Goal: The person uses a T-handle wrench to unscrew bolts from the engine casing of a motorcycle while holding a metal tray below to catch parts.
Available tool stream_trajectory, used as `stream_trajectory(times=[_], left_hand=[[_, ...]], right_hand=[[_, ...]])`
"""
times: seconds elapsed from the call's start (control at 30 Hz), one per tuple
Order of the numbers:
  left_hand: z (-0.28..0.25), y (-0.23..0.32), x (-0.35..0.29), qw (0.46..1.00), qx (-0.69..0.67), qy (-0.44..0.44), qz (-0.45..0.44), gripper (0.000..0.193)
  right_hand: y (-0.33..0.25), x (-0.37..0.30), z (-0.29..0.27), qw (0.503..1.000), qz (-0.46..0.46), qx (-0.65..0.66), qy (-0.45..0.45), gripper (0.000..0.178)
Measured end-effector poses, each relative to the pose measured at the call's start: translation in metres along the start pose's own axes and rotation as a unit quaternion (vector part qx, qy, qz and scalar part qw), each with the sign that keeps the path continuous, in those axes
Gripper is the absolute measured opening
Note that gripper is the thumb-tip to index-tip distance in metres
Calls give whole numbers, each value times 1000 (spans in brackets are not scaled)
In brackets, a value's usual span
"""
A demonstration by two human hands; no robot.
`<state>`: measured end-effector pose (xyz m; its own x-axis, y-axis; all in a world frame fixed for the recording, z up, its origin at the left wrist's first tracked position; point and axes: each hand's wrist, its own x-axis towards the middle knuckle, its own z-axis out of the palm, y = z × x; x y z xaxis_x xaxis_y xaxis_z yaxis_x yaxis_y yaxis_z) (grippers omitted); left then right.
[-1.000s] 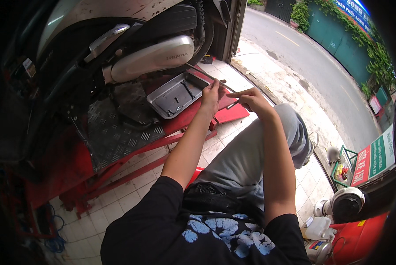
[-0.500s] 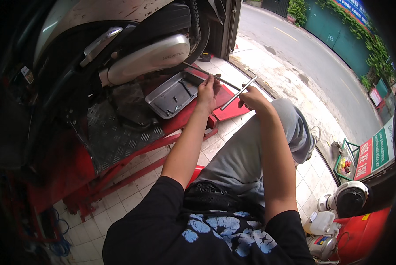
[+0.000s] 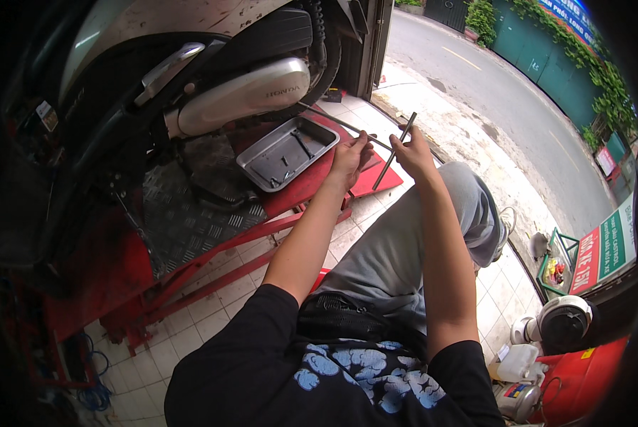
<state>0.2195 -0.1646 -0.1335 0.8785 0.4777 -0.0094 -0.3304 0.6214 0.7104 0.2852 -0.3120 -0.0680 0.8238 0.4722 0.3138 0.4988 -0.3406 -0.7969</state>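
Observation:
A long T-handle wrench (image 3: 385,169) reaches from my hands toward the rear of a parked scooter (image 3: 244,96). Its far tip meets the area below the rear wheel, too small to make out. My left hand (image 3: 351,161) is closed round the shaft, near the crossbar. At the crossbar, my right hand (image 3: 413,152) grips with thumb and fingers where bar and shaft join. The bar stands slanted, its lower end over the red lift's edge. Just left of my left hand, a metal tray (image 3: 256,148) holds a dark bolt-like rod (image 3: 301,144) and several small metal parts.
The scooter stands on a red lift platform (image 3: 290,196) with a dark tread plate (image 3: 191,235). White floor tiles (image 3: 198,334) lie below. At right are a sign board (image 3: 603,249), a plastic jug (image 3: 518,363) and a red tank (image 3: 582,384). A street runs beyond the doorway.
The wrench's crossbar has turned to a steeper slant. My left hand has slid along the shaft toward the right hand, and the right hand has shifted its grip slightly upward.

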Motion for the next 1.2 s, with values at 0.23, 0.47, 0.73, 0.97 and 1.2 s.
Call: stream_trajectory(times=[0.23,0.47,0.73,0.97,1.2], left_hand=[[0,5,2,997,-72,-1,23,19],[-7,-5,7,993,-109,34,36,14],[-33,18,15,979,-199,10,35,19],[-54,-34,105,978,-201,54,-2,83],[51,-23,122,986,-56,-150,34,38]], right_hand=[[-31,-12,-24,942,-12,306,-134,43],[-28,-23,-13,926,26,-96,-363,25],[-14,-4,-3,952,154,-64,-257,33],[-5,-9,35,974,135,9,-182,50],[-25,16,24,986,60,-149,35,32]])
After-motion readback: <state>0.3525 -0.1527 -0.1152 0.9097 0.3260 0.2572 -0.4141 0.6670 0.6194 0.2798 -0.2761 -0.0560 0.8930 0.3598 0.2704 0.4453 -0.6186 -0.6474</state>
